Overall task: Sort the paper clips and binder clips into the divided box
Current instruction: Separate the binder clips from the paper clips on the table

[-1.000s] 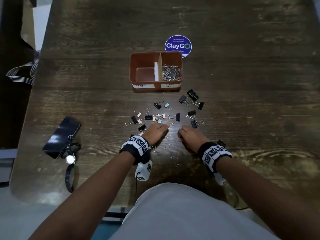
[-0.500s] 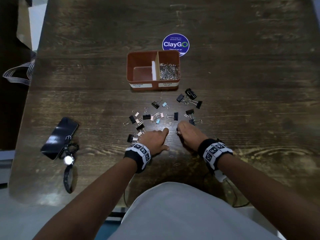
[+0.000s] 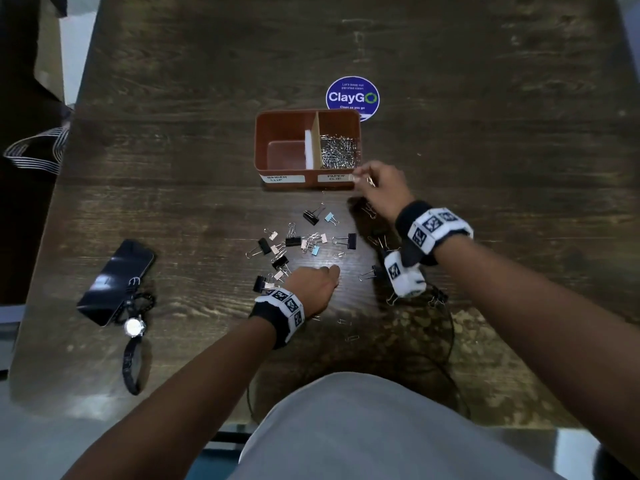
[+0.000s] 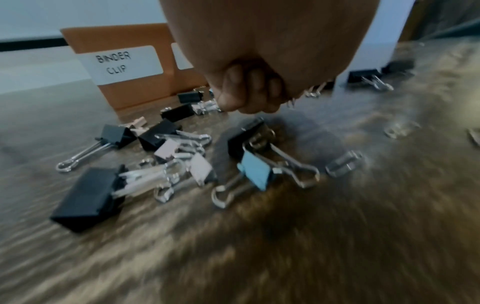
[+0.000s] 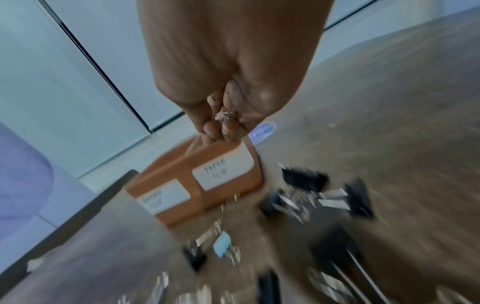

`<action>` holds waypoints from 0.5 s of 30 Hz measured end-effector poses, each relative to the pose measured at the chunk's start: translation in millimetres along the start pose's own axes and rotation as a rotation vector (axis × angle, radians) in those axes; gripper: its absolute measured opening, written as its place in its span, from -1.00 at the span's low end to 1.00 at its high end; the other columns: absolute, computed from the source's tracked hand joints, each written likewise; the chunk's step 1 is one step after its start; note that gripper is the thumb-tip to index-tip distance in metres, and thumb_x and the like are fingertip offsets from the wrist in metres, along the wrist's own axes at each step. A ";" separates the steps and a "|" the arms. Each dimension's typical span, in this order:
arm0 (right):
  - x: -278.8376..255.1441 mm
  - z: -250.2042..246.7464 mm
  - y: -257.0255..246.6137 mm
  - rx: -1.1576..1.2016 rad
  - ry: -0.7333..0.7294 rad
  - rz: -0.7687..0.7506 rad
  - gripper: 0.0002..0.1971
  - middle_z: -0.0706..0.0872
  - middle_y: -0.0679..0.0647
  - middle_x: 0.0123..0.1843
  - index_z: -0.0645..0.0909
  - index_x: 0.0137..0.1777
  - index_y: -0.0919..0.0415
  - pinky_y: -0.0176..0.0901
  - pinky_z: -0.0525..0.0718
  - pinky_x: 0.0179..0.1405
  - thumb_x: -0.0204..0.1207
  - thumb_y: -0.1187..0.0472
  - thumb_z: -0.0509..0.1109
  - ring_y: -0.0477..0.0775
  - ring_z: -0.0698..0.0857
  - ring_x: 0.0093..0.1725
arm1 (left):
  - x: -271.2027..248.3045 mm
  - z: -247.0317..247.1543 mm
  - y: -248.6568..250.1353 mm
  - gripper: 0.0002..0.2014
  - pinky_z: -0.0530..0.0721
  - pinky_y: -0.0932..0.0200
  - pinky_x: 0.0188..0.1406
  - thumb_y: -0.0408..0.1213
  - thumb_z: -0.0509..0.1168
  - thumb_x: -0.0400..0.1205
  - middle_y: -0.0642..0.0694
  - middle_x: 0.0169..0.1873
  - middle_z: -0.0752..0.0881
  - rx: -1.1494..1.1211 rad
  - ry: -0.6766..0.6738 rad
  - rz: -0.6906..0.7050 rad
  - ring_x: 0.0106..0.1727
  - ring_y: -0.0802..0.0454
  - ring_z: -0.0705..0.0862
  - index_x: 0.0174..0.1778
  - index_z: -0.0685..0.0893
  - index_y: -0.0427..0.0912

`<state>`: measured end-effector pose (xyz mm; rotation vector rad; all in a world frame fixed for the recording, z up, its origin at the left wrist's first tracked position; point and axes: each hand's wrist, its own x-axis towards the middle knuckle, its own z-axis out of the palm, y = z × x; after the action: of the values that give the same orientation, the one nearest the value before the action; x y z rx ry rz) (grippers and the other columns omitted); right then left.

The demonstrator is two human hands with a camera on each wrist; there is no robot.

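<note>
The brown divided box stands mid-table; its left half, labelled binder clip, is bare, and its right half holds a heap of paper clips. My right hand hovers at the box's front right corner, pinching paper clips. Near the scattered binder clips my left hand rests on the table with its fingers curled, and nothing shows plainly in it. Black, blue and pale binder clips lie just in front of it. A few loose paper clips lie nearer me.
A phone and a wristwatch lie at the left. A round blue sticker sits behind the box. More black binder clips lie under my right forearm. A dark cable trails near the front edge.
My right hand has lifted off the table by the clip pile and moved forward to the box's front right corner with paper clips. The left hand has stayed by the pile.
</note>
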<state>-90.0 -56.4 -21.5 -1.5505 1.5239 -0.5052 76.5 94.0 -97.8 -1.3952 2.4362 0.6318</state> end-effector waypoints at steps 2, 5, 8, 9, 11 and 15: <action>21.8 -8.8 -24.4 0.070 0.008 0.006 -0.89 0.76 0.01 0.02 0.64 0.08 0.04 -0.12 0.73 0.00 0.60 0.22 0.36 -0.06 0.75 -0.04 | 5.4 -14.1 -6.5 -0.88 0.66 -0.06 -0.28 -0.29 0.10 0.72 -0.15 -0.22 0.69 -0.117 0.034 -0.050 -0.34 -0.07 0.59 0.15 0.36 -0.20; 48.1 -17.5 -53.2 0.099 -0.013 0.068 -0.72 0.74 0.15 0.15 0.58 0.32 0.19 -0.08 0.73 0.11 0.63 0.25 0.30 0.06 0.75 0.11 | 22.2 -42.9 -21.6 -0.86 0.61 -0.02 -0.22 -0.37 0.13 0.70 -0.20 -0.16 0.70 -0.326 0.054 -0.165 -0.19 -0.16 0.67 0.15 0.37 -0.22; 61.5 -21.2 -56.7 -0.052 0.023 0.113 -0.62 0.63 0.15 0.39 0.56 0.41 0.18 0.03 0.50 0.47 0.61 0.23 0.23 0.13 0.58 0.41 | 39.5 -79.6 -34.3 -0.80 0.53 0.05 -0.10 -0.29 0.05 0.78 -0.31 -0.05 0.71 -0.479 0.152 -0.239 -0.04 -0.23 0.68 0.17 0.50 -0.33; 59.2 -22.8 -55.6 -0.034 0.048 0.143 -0.62 0.64 0.12 0.39 0.60 0.38 0.16 0.02 0.50 0.47 0.58 0.24 0.23 0.11 0.58 0.40 | 45.2 -94.0 -37.2 -0.76 0.53 0.06 -0.07 -0.27 0.04 0.79 -0.32 -0.04 0.71 -0.504 0.191 -0.253 -0.02 -0.22 0.67 0.16 0.53 -0.35; 52.2 -25.8 -44.4 0.018 0.097 0.167 -0.65 0.67 0.06 0.35 0.63 0.32 0.14 -0.02 0.52 0.44 0.57 0.30 0.23 0.05 0.61 0.35 | 57.3 -122.9 -41.3 -0.73 0.60 0.02 -0.03 -0.25 0.04 0.80 -0.31 -0.04 0.69 -0.541 0.252 -0.269 -0.03 -0.20 0.66 0.15 0.55 -0.38; 28.9 -31.2 -6.9 0.046 0.126 0.207 -0.63 0.70 0.06 0.29 0.65 0.26 0.12 -0.01 0.54 0.43 0.53 0.40 0.24 0.05 0.67 0.27 | 88.5 -170.8 -49.5 -0.73 0.48 0.13 -0.13 -0.22 0.04 0.80 -0.20 -0.09 0.60 -0.537 0.273 -0.325 -0.10 -0.07 0.55 0.03 0.55 -0.33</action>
<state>-105.8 -94.0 -7.7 -1.3284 1.7342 -0.5228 72.7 -78.3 1.0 -2.1545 2.2337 1.1286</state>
